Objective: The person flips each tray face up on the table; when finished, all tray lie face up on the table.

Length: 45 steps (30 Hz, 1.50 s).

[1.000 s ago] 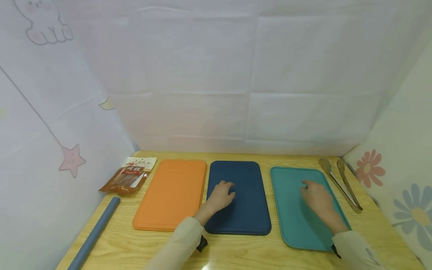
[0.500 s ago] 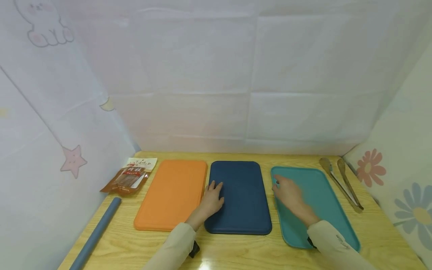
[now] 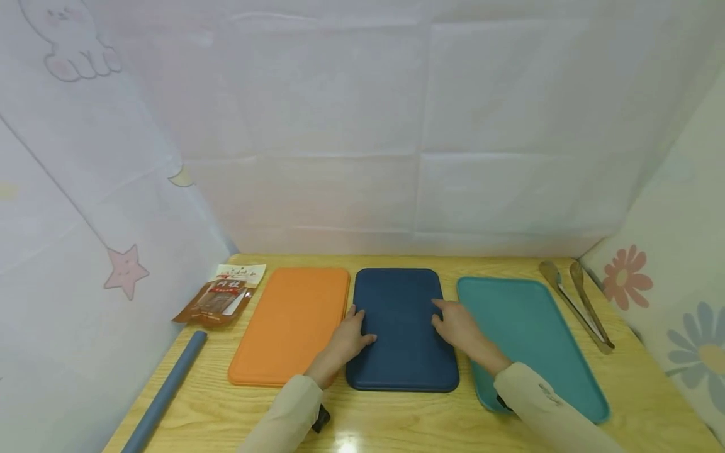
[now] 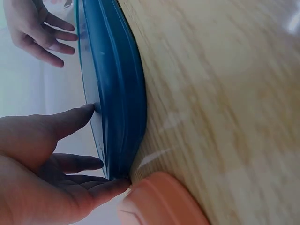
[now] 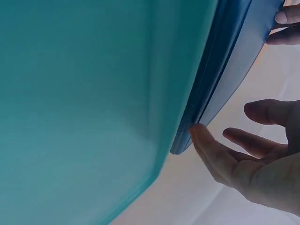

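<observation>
A navy rectangular tray [image 3: 402,368] lies in the middle of the table, between an orange tray [image 3: 283,352] and a teal tray [image 3: 523,327]. My left hand [image 3: 342,343] is at its left side. In the left wrist view, the left thumb tip meets the top of the navy tray [image 4: 119,84] while the fingers reach along its side, beside the orange corner. Over the right side of the navy tray is my right hand [image 3: 461,327], fingers spread. Seen from the right wrist, one fingertip of the right hand [image 5: 262,164] overlaps the navy rim.
Metal tongs [image 3: 572,308] lie at the right beyond the teal tray. Brown snack packets [image 3: 218,302] sit at the back left, with a blue-grey rod [image 3: 170,384] in front of them. White printed cloth [image 3: 340,126] hangs around the table's back and sides.
My right hand has moved left, from over the teal tray to the navy tray's right side. My left hand has shifted left and down to the navy tray's left edge.
</observation>
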Each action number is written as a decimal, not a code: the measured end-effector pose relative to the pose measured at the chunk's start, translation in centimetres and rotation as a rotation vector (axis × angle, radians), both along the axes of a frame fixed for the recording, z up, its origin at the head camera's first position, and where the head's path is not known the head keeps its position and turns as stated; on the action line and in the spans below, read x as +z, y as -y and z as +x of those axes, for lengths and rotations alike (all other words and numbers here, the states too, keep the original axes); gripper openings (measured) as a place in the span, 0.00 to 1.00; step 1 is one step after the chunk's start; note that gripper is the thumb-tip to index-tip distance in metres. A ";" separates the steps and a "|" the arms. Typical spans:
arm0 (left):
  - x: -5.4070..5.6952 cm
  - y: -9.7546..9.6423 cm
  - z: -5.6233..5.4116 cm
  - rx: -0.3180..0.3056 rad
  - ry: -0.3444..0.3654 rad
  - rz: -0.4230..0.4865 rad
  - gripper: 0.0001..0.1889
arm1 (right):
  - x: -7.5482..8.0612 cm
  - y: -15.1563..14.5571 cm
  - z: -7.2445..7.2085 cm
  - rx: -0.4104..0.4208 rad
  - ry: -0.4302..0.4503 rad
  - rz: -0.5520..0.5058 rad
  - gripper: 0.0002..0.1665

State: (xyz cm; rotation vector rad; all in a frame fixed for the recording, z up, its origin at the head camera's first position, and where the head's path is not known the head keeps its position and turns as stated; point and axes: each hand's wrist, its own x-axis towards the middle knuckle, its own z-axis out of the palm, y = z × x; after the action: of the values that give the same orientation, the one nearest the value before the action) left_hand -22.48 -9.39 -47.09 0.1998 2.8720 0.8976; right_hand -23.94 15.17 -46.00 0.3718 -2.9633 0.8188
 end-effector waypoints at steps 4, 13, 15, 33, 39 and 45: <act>0.0 0.0 0.0 0.007 0.013 -0.012 0.37 | -0.7 0.4 -0.4 0.003 0.032 0.010 0.27; -0.1 0.2 -0.3 -0.002 0.016 -0.005 0.38 | -1.9 0.1 -1.3 -0.011 0.034 0.103 0.30; 0.0 0.2 -0.3 -0.012 0.010 -0.002 0.38 | -1.8 0.2 -1.5 -0.024 0.060 0.090 0.31; 0.4 0.8 -0.7 -0.077 0.018 -0.029 0.37 | -0.6 -0.9 -1.5 -0.137 0.285 -0.373 0.33; 0.3 1.2 -0.7 -0.087 0.031 -0.031 0.37 | -0.2 -1.3 -1.1 -0.132 0.249 -0.479 0.31; 0.0 1.7 -0.9 -0.098 0.054 -0.002 0.38 | 0.1 -1.6 -1.5 -0.107 0.138 -0.361 0.31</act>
State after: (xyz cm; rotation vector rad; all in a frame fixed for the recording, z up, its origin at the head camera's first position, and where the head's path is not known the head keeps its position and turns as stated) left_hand -23.35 -11.08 -47.04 0.3079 2.7863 0.8684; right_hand -25.43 16.80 -45.93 0.1402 -2.8357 1.3823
